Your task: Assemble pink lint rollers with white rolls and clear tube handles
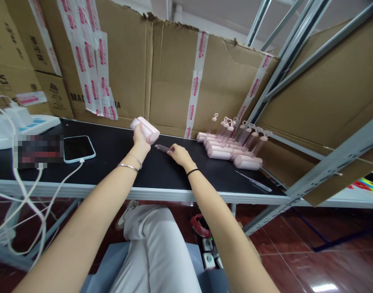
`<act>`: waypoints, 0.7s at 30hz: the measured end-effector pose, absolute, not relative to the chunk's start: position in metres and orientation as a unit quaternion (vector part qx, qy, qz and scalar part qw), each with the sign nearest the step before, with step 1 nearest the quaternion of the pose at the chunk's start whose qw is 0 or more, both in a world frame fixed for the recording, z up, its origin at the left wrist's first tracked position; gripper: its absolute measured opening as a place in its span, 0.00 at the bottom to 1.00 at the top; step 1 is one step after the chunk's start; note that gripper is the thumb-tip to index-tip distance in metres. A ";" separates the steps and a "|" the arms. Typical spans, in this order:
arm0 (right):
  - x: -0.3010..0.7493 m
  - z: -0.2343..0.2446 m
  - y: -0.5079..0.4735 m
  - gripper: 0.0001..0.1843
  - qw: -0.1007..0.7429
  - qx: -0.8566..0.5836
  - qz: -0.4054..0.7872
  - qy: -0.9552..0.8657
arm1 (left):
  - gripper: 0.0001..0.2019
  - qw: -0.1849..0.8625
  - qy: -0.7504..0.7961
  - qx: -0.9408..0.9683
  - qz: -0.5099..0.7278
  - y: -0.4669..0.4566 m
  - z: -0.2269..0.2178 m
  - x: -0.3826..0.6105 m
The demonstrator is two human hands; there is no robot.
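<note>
My left hand (140,136) is closed around a pink roller-shaped case (146,128), held just above the black tabletop (113,154). A little to its right, my right hand (179,154) rests on the table with fingers pinched on a thin translucent pink handle (162,148) that lies flat. Further right, a pile of pink cases and handles (232,142) leans against the cardboard wall.
A phone (78,148) on a white cable lies at the left, beside a white device (21,124). A clear screwdriver (255,182) sits near the front right edge. Cardboard boxes (162,73) and a grey metal rack (296,49) enclose the back and right.
</note>
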State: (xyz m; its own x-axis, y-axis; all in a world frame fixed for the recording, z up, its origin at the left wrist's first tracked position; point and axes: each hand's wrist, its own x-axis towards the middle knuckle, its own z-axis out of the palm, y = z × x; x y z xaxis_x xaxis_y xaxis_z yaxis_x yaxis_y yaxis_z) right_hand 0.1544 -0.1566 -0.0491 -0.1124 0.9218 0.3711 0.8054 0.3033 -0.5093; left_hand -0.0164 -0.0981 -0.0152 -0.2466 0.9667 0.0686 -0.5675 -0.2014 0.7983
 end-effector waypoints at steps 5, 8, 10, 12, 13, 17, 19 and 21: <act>0.167 -0.039 -0.154 0.13 0.612 -0.523 0.206 -0.557 | 0.16 0.573 0.298 0.281 0.710 -0.116 -0.007 -0.002; 0.167 -0.028 -0.155 0.21 0.725 -0.444 0.300 -0.432 | 0.15 0.594 0.282 0.325 0.680 -0.126 -0.005 0.008; 0.169 -0.023 -0.158 0.24 0.772 -0.392 0.344 -0.364 | 0.16 0.602 0.282 0.351 0.660 -0.129 -0.007 0.014; 0.174 -0.018 -0.161 0.22 0.796 -0.357 0.372 -0.316 | 0.17 0.602 0.286 0.373 0.645 -0.129 -0.010 0.017; 0.177 -0.017 -0.163 0.21 0.803 -0.348 0.380 -0.300 | 0.18 0.600 0.288 0.382 0.641 -0.129 -0.012 0.019; 0.185 -0.014 -0.167 0.17 0.813 -0.352 0.356 -0.297 | 0.20 0.589 0.282 0.401 0.643 -0.129 -0.015 0.019; 0.186 -0.013 -0.168 0.17 0.815 -0.350 0.334 -0.319 | 0.20 0.588 0.266 0.406 0.647 -0.129 -0.014 0.017; 0.185 -0.013 -0.169 0.16 0.807 -0.342 0.333 -0.348 | 0.19 0.589 0.255 0.402 0.653 -0.129 -0.013 0.016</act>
State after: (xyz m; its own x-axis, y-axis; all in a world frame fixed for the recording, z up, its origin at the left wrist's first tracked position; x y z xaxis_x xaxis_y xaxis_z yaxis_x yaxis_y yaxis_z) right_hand 0.1846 -0.1687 -0.0134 0.5364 0.7753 0.3335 -0.2998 0.5445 -0.7834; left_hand 0.0159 -0.1290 -0.0132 0.0176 0.9741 0.2254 -0.5644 -0.1764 0.8065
